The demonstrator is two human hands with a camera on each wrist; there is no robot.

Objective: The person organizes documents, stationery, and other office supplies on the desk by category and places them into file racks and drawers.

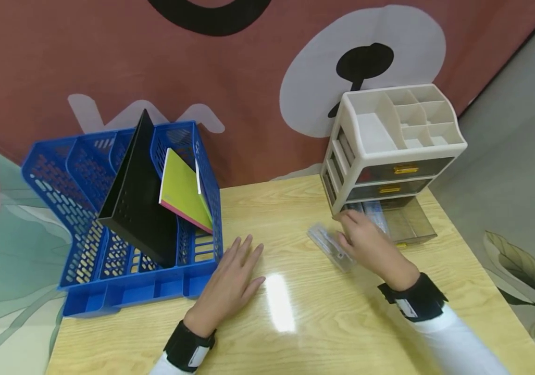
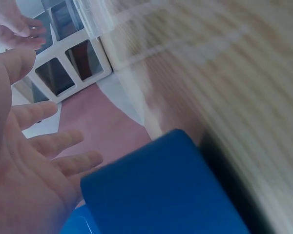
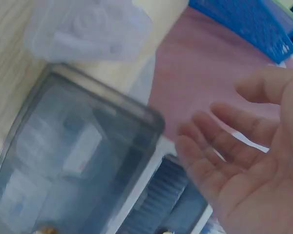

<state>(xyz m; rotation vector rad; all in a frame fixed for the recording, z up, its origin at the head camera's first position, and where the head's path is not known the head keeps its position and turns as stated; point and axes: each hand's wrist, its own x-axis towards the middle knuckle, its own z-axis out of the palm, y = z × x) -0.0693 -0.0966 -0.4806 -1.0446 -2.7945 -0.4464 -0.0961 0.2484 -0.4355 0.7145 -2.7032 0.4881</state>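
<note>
My left hand (image 1: 227, 284) lies at the front right corner of the blue file rack (image 1: 140, 286), its fingers spread and holding nothing. In the left wrist view, the palm of that hand (image 2: 34, 170) shows beside the blue plastic. My right hand (image 1: 372, 250) is over the left side of the pulled-out bottom drawer (image 1: 410, 224) of the white organizer. The right wrist view shows its fingers (image 3: 229, 146) loosely bent with nothing between them. A clear plastic case (image 1: 325, 245) lies on the table beside this hand. Clear packets (image 1: 376, 214) are in the drawer, partly hidden by the hand.
The white drawer organizer (image 1: 380, 130) stands at the back right, with open compartments on top and two closed drawers. In the rack lean a black folder (image 1: 140, 203) and a yellow-green notebook (image 1: 183, 190). A printed cloth (image 1: 248, 114) hangs behind the wooden table (image 1: 295, 312).
</note>
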